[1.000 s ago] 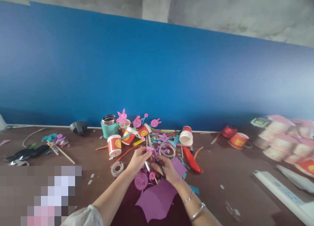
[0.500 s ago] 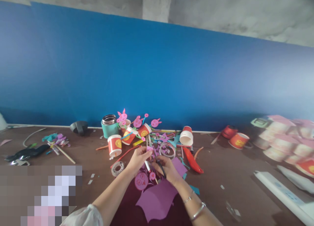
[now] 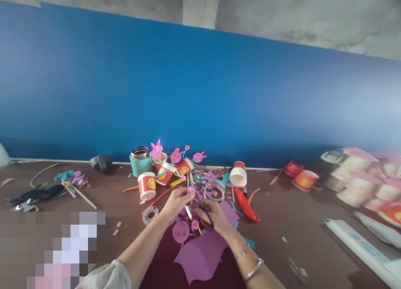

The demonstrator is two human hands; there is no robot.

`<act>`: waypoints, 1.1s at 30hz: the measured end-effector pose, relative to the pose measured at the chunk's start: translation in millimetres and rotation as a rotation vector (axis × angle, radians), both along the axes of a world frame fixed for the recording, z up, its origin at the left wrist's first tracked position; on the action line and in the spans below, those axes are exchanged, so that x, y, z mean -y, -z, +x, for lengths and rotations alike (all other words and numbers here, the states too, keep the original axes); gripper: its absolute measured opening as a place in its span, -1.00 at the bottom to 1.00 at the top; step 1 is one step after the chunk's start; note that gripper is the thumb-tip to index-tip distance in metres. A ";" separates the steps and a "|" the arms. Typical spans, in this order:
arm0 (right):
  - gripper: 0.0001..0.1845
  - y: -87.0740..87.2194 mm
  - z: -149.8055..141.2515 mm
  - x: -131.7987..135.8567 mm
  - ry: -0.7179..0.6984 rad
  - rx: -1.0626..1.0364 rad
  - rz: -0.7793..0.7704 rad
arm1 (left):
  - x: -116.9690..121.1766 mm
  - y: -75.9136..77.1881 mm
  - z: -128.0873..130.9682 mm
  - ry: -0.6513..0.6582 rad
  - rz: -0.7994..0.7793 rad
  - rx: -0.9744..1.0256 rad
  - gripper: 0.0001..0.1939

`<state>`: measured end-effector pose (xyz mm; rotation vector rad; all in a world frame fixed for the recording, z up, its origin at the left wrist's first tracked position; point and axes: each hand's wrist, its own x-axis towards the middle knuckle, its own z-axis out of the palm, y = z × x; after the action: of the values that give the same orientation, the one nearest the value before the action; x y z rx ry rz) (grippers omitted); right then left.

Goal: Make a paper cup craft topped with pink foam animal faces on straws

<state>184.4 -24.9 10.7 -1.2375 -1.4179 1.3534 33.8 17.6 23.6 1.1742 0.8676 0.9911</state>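
Note:
My left hand (image 3: 177,202) pinches a small piece of pink paper (image 3: 191,190) between thumb and fingers. In my right hand (image 3: 216,216) is a pair of dark-handled scissors (image 3: 206,214), its blades close to that piece. Below my hands lie a round pink paper face (image 3: 181,231) and a smaller pink disc with a heart (image 3: 194,225). A marker (image 3: 189,213) shows between the hands. Nearer to me rests a large purple paper sheet (image 3: 200,257) with curved cut-outs along its edge.
Red paper cups (image 3: 146,186), some bearing pink paper animal faces, stand beside a teal thermos (image 3: 140,161). A tape roll (image 3: 151,215) lies left of my hands, a red pouch-like item (image 3: 247,205) right. Stacked cups (image 3: 360,176) and a white power strip (image 3: 357,243) are far right.
Almost nothing differs. The scissors and my right hand have shifted very slightly near the pink piece; my left hand keeps its pinch.

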 end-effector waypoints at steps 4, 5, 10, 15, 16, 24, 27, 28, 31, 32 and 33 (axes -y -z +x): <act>-0.77 -1.8 -0.4 1.2 0.005 0.013 -0.012 | -0.6 1.7 0.1 -0.024 -0.022 0.026 -0.76; -0.76 -2.1 -0.6 1.4 0.008 0.013 -0.020 | -0.7 2.2 0.2 -0.029 -0.024 0.032 -0.75; -0.65 -0.6 -1.1 1.2 -0.010 -0.039 -0.034 | -1.6 4.4 0.2 -0.031 0.000 0.005 -0.73; -0.49 2.5 -0.1 1.0 -0.020 -0.089 -0.011 | -2.8 5.9 -1.1 -0.016 0.023 -0.022 -0.73; -0.50 2.9 0.4 1.0 -0.023 -0.087 -0.006 | -3.0 5.9 -1.4 -0.013 0.024 -0.020 -0.73; -0.53 6.5 2.9 -0.2 -0.013 -0.065 0.006 | 0.0 2.4 0.8 -0.031 -0.049 0.045 -0.72; -0.51 7.9 1.6 -1.1 0.001 -0.084 0.011 | 2.1 3.3 4.0 -0.042 -0.098 0.073 -0.68; -0.50 8.0 1.0 -1.2 0.003 -0.092 0.011 | 2.6 3.8 5.0 -0.053 -0.109 0.085 -0.68; -0.47 7.7 -0.8 -1.0 -0.002 -0.117 -0.002 | 3.2 4.8 6.7 -0.092 -0.117 0.126 -0.67; -0.47 7.6 -1.3 -0.7 -0.006 -0.124 -0.006 | 3.2 4.8 6.8 -0.096 -0.114 0.131 -0.67; -0.47 7.5 -1.8 -0.5 -0.010 -0.130 -0.008 | 3.1 4.7 6.7 -0.096 -0.112 0.130 -0.68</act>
<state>182.6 -24.4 3.2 -1.1273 -1.3313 1.4210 40.5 14.5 18.9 0.9704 0.8708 1.0708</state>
